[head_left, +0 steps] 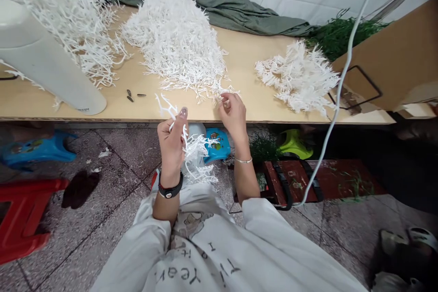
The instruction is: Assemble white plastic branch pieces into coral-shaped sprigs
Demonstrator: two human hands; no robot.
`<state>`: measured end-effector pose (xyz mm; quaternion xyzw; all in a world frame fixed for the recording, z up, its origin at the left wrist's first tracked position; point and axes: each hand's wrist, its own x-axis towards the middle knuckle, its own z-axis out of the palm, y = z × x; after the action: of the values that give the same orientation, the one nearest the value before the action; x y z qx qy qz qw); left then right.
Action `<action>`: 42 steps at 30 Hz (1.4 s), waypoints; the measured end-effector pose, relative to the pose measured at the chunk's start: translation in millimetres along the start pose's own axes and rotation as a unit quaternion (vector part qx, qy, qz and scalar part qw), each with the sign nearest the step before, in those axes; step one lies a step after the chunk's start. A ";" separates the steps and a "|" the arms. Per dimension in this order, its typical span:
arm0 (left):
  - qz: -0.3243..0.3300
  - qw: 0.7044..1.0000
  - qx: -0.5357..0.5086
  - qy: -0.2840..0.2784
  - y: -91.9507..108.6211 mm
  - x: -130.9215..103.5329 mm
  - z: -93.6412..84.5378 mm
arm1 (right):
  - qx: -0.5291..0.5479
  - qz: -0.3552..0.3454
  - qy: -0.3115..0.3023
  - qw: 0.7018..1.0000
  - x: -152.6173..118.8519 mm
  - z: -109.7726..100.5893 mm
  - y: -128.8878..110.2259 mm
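My left hand (172, 141) is closed around a white branching plastic sprig (167, 107), just in front of the table edge. The sprig's forked tip sticks up past my thumb, and more white branches (198, 148) hang below the fist, over my lap. My right hand (234, 114) is at the near edge of a big heap of small white sprigs (181, 39). Its fingers are curled in a pinch, and whatever is between them is hidden. Loose small pieces lie around those fingertips.
A tangle of longer white branches (71, 13) lies at the left behind a white bottle (51, 64). Several dark seeds (130, 98) lie on the table (239, 59). To the right are a looser white bunch (297, 77), a hanging white cable (344, 77) and a cardboard box (393, 50).
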<state>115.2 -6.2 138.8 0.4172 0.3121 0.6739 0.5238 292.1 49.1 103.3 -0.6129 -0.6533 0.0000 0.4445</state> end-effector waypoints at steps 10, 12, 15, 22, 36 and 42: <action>0.036 0.982 0.185 -0.017 -9.5 5.6 -3.6 | 0.291 -0.074 -0.103 0.948 -44.9 -32.0 -72.5; 0.036 0.977 0.205 -0.038 -7.7 5.1 -4.6 | 0.288 -0.120 -0.113 0.943 -51.2 -36.4 -83.8; 0.036 0.972 0.228 -0.051 -5.2 4.6 -7.0 | 0.211 -0.170 -0.092 0.958 -56.7 -37.7 -90.4; 0.022 0.976 0.196 -0.095 -3.9 5.0 -14.5 | 0.253 -0.136 -0.168 0.943 -60.6 -38.7 -91.1; -0.153 0.966 -0.132 -0.162 4.4 -3.6 -0.2 | 0.579 0.055 -0.208 0.787 -73.9 -27.8 -95.1; -0.169 0.959 -0.178 -0.141 5.4 -8.4 0.8 | 0.612 0.058 -0.204 0.762 -73.4 -31.1 -100.6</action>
<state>114.4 -15.6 141.8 0.3493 0.1756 0.5547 0.7345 218.8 -51.7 134.3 -0.2325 -0.5529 0.5510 0.5803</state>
